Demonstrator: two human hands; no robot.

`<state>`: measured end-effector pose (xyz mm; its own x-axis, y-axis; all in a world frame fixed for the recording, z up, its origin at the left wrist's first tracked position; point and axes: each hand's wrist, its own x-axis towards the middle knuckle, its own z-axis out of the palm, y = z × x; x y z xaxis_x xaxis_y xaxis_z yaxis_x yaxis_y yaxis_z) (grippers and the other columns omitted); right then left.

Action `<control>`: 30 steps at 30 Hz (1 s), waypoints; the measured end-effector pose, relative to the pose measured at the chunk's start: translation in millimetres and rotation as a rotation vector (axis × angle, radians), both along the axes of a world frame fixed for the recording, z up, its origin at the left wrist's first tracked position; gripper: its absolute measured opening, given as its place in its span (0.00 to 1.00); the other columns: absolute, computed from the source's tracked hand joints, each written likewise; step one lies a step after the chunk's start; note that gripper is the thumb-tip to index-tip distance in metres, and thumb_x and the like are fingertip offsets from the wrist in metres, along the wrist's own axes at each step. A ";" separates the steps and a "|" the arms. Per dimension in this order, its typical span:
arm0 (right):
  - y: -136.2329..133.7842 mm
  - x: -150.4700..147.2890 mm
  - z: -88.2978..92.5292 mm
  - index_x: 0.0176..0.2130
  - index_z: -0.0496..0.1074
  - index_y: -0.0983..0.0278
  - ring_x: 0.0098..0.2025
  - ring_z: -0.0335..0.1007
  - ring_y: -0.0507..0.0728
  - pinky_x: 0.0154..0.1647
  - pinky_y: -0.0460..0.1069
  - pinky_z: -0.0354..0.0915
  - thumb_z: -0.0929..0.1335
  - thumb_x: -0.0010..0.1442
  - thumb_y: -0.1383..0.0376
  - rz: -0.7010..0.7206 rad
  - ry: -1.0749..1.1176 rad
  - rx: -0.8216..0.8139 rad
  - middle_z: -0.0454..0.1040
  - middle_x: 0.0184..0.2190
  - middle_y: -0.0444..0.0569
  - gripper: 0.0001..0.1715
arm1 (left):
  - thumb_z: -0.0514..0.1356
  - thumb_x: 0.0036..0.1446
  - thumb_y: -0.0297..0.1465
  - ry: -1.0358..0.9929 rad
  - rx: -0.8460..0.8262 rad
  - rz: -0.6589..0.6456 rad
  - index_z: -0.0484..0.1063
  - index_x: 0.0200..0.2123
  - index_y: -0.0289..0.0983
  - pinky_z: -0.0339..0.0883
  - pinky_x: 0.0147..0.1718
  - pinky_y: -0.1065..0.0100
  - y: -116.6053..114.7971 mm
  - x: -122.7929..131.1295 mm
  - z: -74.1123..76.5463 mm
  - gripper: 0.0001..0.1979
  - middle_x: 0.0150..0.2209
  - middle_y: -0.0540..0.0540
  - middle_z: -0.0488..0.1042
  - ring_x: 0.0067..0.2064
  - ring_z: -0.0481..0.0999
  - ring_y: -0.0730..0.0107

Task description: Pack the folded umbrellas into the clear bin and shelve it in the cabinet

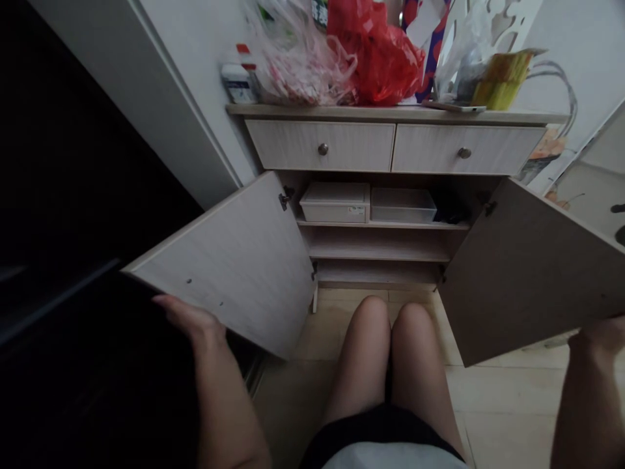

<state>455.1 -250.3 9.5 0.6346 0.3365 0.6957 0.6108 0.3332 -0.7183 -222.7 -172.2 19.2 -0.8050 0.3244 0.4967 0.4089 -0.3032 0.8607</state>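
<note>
A pale wooden cabinet stands in front of me with both doors swung outward. My left hand (pixel 188 316) is at the outer lower edge of the left cabinet door (pixel 234 254), closed on it; most of its fingers are hidden or blurred. At the far right, my right hand (pixel 603 335) grips the outer edge of the right cabinet door (pixel 532 267), partly cut off by the frame. Inside, the upper shelf (pixel 336 223) bears a white lidded box (pixel 334 203), a clear plastic bin (pixel 403 205) and something dark (pixel 449 207) that I cannot make out.
Above are two drawers with round knobs (pixel 323 149). A red plastic bag (pixel 375 58), a clear bag (pixel 307 65), a white bottle (pixel 238 83) and a yellow packet (pixel 502 81) crowd the top. My knees (pixel 390 319) are between the doors, above a tiled floor (pixel 502 391).
</note>
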 end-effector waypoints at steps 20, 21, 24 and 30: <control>246.0 -241.8 -0.9 0.50 0.74 0.64 0.37 0.76 0.59 0.43 0.54 0.70 0.63 0.64 0.47 0.420 -0.069 -0.225 0.79 0.39 0.54 0.27 | 0.65 0.58 0.31 0.337 -0.426 -0.721 0.81 0.39 0.36 0.69 0.39 0.68 168.6 281.6 -6.3 0.08 0.39 0.40 0.82 0.38 0.81 0.63; 258.8 -244.8 -1.1 0.50 0.73 0.64 0.38 0.75 0.59 0.43 0.54 0.70 0.63 0.64 0.48 0.411 -0.085 -0.227 0.78 0.39 0.54 0.27 | 0.65 0.59 0.32 0.365 -0.454 -0.701 0.81 0.40 0.36 0.68 0.40 0.67 179.3 287.8 -2.5 0.08 0.40 0.39 0.82 0.39 0.81 0.63; 286.8 -249.2 -2.1 0.51 0.73 0.65 0.40 0.75 0.60 0.45 0.55 0.69 0.62 0.65 0.49 0.389 -0.127 -0.245 0.78 0.39 0.55 0.26 | 0.64 0.60 0.32 0.427 -0.502 -0.657 0.81 0.41 0.36 0.66 0.39 0.67 200.8 297.3 2.5 0.08 0.41 0.39 0.82 0.41 0.80 0.61; 314.3 -251.8 -4.0 0.51 0.73 0.66 0.41 0.74 0.61 0.47 0.57 0.68 0.62 0.66 0.53 0.337 -0.156 -0.240 0.77 0.39 0.57 0.24 | 0.61 0.62 0.34 0.465 -0.522 -0.649 0.80 0.42 0.38 0.63 0.39 0.68 222.4 301.0 2.2 0.09 0.40 0.40 0.82 0.40 0.79 0.63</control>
